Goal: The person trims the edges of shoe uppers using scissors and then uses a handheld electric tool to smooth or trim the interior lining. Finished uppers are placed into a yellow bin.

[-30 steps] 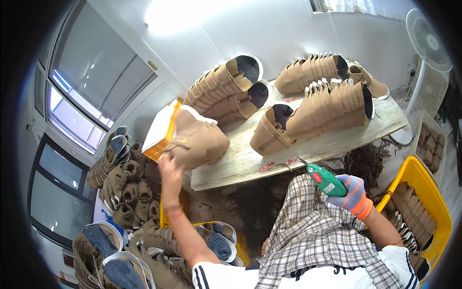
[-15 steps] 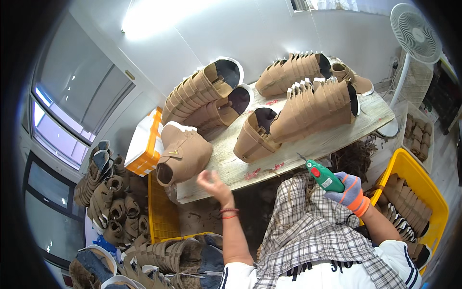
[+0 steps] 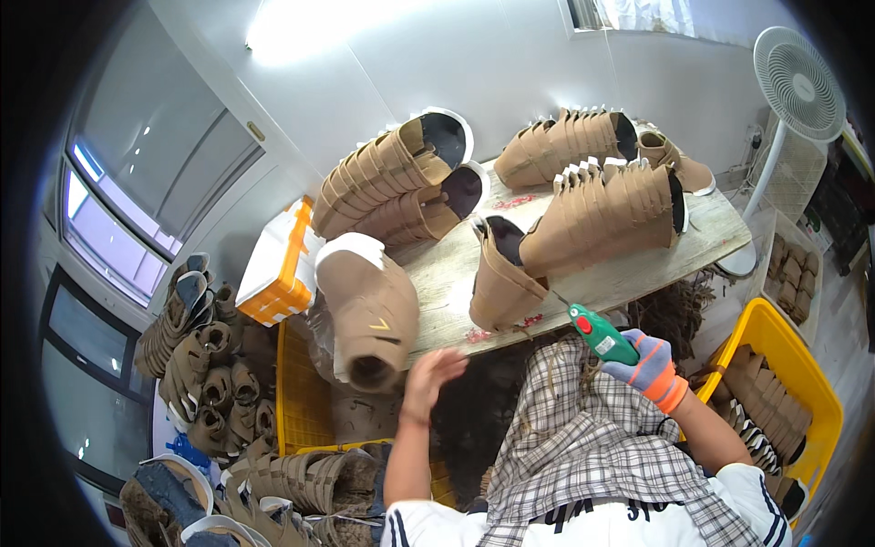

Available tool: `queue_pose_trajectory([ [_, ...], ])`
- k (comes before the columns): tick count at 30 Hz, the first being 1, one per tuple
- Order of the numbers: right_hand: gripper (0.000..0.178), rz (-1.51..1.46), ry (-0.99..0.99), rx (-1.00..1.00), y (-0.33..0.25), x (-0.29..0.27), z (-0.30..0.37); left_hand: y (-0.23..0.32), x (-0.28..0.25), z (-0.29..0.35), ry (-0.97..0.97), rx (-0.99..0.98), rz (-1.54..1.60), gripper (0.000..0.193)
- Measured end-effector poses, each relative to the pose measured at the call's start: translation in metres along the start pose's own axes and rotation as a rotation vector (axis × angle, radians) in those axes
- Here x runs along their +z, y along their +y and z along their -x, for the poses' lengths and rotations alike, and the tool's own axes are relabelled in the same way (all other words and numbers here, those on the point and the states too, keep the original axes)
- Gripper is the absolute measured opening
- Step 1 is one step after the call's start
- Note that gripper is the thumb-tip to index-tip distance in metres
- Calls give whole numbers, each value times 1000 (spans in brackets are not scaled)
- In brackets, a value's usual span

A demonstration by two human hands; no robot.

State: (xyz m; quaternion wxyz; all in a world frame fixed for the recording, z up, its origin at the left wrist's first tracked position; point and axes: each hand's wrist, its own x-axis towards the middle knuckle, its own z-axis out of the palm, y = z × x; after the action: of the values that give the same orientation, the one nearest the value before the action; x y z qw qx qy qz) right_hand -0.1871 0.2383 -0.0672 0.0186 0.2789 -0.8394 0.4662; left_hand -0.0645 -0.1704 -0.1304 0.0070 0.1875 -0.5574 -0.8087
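Note:
My right hand [image 3: 649,366], in a grey and orange glove, grips a green hand-held power tool [image 3: 603,335] with a red button and a thin metal tip. The tip points up and left, close to the table's front edge. My bare left hand [image 3: 432,381] is open, fingers stretched, just right of a brown boot upper [image 3: 369,305] with a yellow mark. That upper hangs over the front left corner of the table [image 3: 638,290], its round opening facing me. Whether my fingers touch it, I cannot tell. A single upper [image 3: 503,284] leans beside a nested row of uppers [image 3: 602,214].
More nested uppers [image 3: 378,182] stand along the back. A white and orange box [image 3: 278,264] is at the table's left. Piled uppers [image 3: 214,374] lie lower left. A yellow crate [image 3: 825,401] of uppers stands at right, a white fan [image 3: 797,87] behind it.
The marked boot upper has swung round at the table corner, its opening now toward me. My left hand has gone from curled to stretched fingers. The single upper has shifted slightly toward me.

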Motion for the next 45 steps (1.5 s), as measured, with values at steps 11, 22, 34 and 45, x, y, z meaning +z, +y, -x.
queue_pose_trajectory([
  [11,50,-129,-104,172,2,9,11,-30,89,-12,749,677,639,51],
  [22,48,-161,-31,207,19,2,22,-22,88,-74,1635,731,-391,25],
  [34,53,-196,35,257,37,-15,34,-56,172,-61,521,762,-31,43],
  [45,53,-103,60,239,44,-19,37,-50,155,-103,707,456,359,33],
])
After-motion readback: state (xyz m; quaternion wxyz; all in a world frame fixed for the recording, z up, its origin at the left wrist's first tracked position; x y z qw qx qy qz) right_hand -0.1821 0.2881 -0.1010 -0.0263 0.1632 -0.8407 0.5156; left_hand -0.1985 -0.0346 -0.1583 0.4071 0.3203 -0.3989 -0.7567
